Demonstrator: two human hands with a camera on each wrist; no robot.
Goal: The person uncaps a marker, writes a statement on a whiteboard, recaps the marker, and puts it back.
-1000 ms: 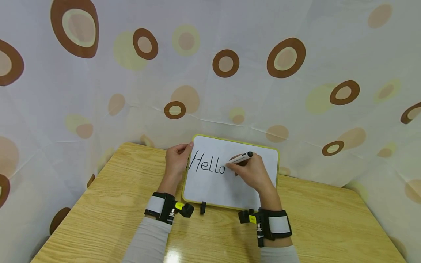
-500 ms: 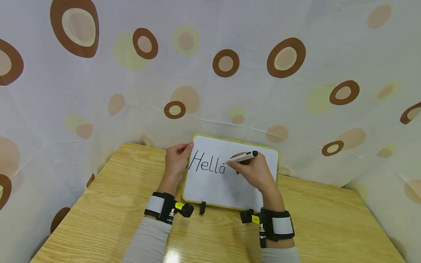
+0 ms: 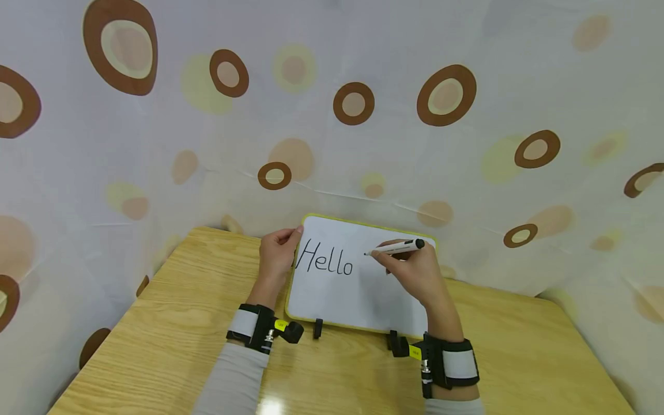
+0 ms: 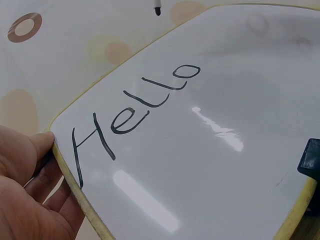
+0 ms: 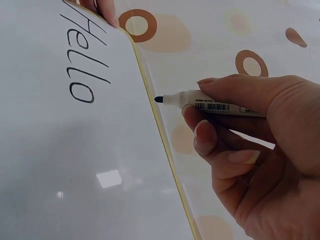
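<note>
A whiteboard (image 3: 337,300) with a yellow rim leans back on the table, bearing the black handwritten word "Hello" (image 4: 120,127). My left hand (image 3: 276,255) grips its left edge near the top corner, thumb at the front rim and fingers behind. My right hand (image 3: 415,270) pinches a white marker (image 5: 212,105) between thumb and fingers. The marker is uncapped at its dark tip, which points left and stands off the board's surface, to the right of the "o". In the left wrist view only the tip end of the marker (image 4: 157,7) shows, beyond the top rim.
Two black feet, a left one (image 3: 318,329) and a right one (image 3: 392,339), support the board's bottom edge. Behind the wooden table (image 3: 171,323) hangs a pale curtain (image 3: 321,57) with brown and yellow rings. Each wrist wears a strapped camera.
My right hand has moved right with the marker, and its tip has come away from the "o". My left hand keeps its grip on the board; the head view has shifted slightly.
</note>
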